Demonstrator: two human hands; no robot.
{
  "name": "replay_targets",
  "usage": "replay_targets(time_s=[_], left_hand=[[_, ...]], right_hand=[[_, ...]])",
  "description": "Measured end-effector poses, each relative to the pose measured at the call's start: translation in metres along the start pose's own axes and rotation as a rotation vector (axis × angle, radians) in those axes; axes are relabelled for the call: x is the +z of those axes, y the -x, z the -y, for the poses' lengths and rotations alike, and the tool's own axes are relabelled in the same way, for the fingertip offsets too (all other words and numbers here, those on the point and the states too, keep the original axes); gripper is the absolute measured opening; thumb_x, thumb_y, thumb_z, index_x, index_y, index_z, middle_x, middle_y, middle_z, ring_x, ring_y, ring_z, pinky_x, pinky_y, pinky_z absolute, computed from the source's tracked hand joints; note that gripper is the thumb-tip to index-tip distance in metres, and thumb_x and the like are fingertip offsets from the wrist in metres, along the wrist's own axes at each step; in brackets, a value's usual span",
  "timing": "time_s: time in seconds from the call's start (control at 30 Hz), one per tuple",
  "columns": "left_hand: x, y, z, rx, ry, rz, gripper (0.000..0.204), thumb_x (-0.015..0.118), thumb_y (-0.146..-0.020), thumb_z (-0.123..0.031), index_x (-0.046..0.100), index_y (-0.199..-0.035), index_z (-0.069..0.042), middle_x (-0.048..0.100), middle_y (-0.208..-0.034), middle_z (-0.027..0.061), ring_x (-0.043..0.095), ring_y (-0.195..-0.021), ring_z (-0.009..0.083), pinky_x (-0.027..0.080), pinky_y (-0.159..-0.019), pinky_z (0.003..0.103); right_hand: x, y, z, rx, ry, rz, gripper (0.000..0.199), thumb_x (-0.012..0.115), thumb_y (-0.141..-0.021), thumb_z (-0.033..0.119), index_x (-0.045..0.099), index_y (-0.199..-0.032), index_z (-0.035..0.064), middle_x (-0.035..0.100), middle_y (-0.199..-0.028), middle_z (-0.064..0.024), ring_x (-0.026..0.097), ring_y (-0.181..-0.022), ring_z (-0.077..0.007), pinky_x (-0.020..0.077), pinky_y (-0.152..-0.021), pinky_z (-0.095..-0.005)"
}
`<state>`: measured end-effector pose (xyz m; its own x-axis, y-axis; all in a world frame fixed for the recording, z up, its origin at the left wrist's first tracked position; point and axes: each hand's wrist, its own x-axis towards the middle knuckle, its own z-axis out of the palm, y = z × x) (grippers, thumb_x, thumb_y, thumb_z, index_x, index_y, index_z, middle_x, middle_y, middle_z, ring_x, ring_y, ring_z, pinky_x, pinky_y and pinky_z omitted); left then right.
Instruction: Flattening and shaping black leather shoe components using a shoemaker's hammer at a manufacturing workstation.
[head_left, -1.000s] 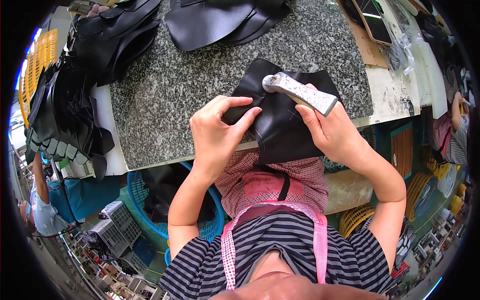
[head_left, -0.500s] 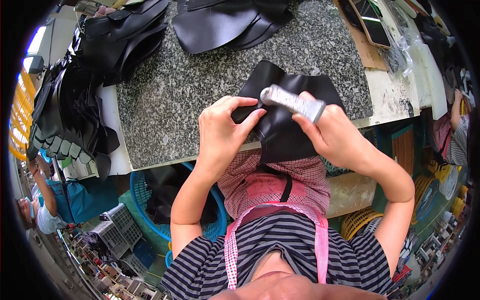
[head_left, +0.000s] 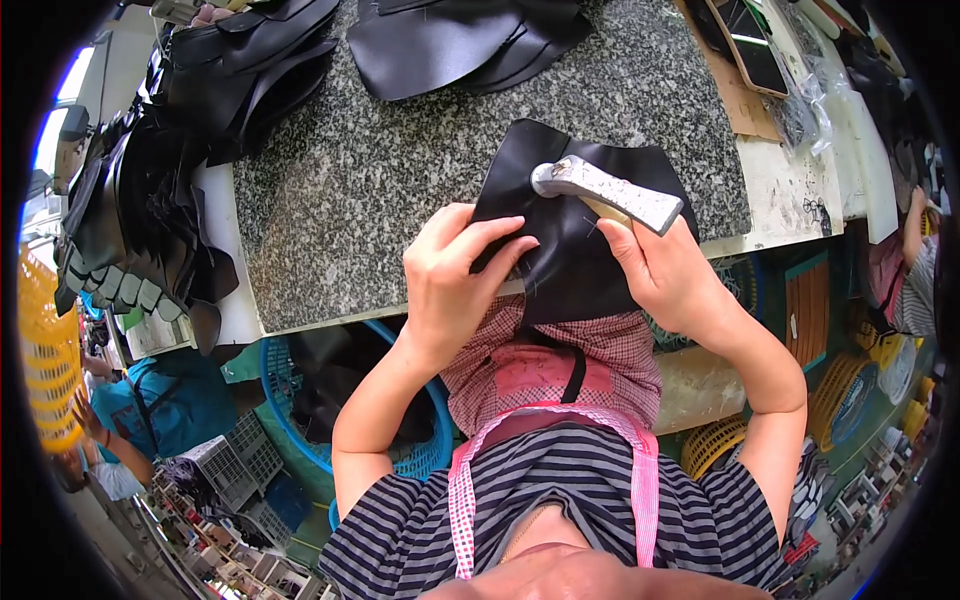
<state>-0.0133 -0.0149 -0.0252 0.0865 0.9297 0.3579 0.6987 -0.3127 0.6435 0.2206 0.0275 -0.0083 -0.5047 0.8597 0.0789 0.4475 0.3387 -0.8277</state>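
Note:
A piece of black leather (head_left: 590,262) lies at the near edge of a speckled stone slab (head_left: 330,215), its lower part hanging over the edge. With thumb and forefinger close together, my left hand (head_left: 448,275) pinches the leather near its left side. A hammer (head_left: 612,190) with a worn silver-grey metal head is gripped in my right hand (head_left: 662,272). Its round face is over the upper middle of the leather, and I cannot tell whether it touches. Most of the pale handle is hidden by my fingers. Short loose threads stick out from the leather.
More black leather pieces are stacked at the slab's far edge (head_left: 440,50) and heaped at the left (head_left: 150,200). A phone (head_left: 748,45) lies far right. Below the bench stands a blue basket (head_left: 440,440) holding black pieces. At left, another person (head_left: 170,400) handles a yellow basket (head_left: 45,350).
My right hand has turned the hammer, its head shifting right and exposing some handle. My left fingertips have slid slightly down the leather. The other person's yellow basket has moved lower.

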Motion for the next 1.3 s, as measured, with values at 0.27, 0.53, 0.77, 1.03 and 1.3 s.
replay_targets(time_s=[0.27,0.53,0.77,1.03,1.3], left_hand=[[-0.014,-0.02,0.002,-0.351,0.19,0.126,0.017,0.084,-0.081,-0.007,0.079,-0.098,-0.003,0.071,-0.087,0.0092,0.069,-0.071,0.0173,0.056,-0.062,0.029],[-0.016,-0.019,0.006,-0.326,0.14,0.16,0.022,0.087,-0.082,-0.011,0.079,-0.101,-0.002,0.071,-0.09,0.0041,0.056,-0.061,0.0032,0.044,-0.053,0.02],[-0.018,-0.022,0.007,-0.31,0.127,0.19,0.022,0.087,-0.081,-0.013,0.078,-0.099,-0.003,0.07,-0.086,0.0046,0.057,-0.061,0.0071,0.046,-0.054,0.024],[-0.02,-0.027,0.006,-0.274,0.092,0.209,0.024,0.088,-0.079,-0.014,0.079,-0.099,-0.004,0.069,-0.082,0.0053,0.056,-0.061,0.0099,0.046,-0.056,0.026],[0.014,-0.01,-0.016,-0.227,0.113,0.057,0.021,0.086,-0.08,-0.01,0.077,-0.099,-0.004,0.067,-0.084,0.007,0.063,-0.065,0.0148,0.052,-0.057,0.027]], right_hand=[[0.001,0.0,-0.003,-0.06,0.045,-0.029,0.024,0.056,-0.104,0.013,0.062,-0.119,-0.0063,0.061,-0.072,-0.0252,0.062,-0.065,-0.0463,0.0474,-0.06,-0.0508],[-0.013,-0.006,0.009,0.052,0.006,0.033,0.021,0.057,-0.103,0.011,0.063,-0.114,-0.0061,0.062,-0.077,-0.0251,0.064,-0.069,-0.0458,0.0481,-0.06,-0.0475],[-0.013,-0.007,0.024,0.059,0.094,0.252,0.016,0.056,-0.1,0.008,0.048,-0.112,-0.0004,0.063,-0.078,-0.0254,0.066,-0.076,-0.0472,0.0503,-0.062,-0.0512],[-0.008,-0.006,0.025,0.024,0.12,0.25,0.019,0.057,-0.097,0.007,0.046,-0.111,0.0008,0.063,-0.074,-0.0262,0.065,-0.076,-0.0494,0.0493,-0.064,-0.0556],[-0.03,0.018,0.041,0.151,0.102,0.119,0.027,0.056,-0.089,-0.005,0.052,-0.115,-0.0032,0.06,-0.085,-0.0273,0.066,-0.081,-0.0479,0.0518,-0.066,-0.0521]])
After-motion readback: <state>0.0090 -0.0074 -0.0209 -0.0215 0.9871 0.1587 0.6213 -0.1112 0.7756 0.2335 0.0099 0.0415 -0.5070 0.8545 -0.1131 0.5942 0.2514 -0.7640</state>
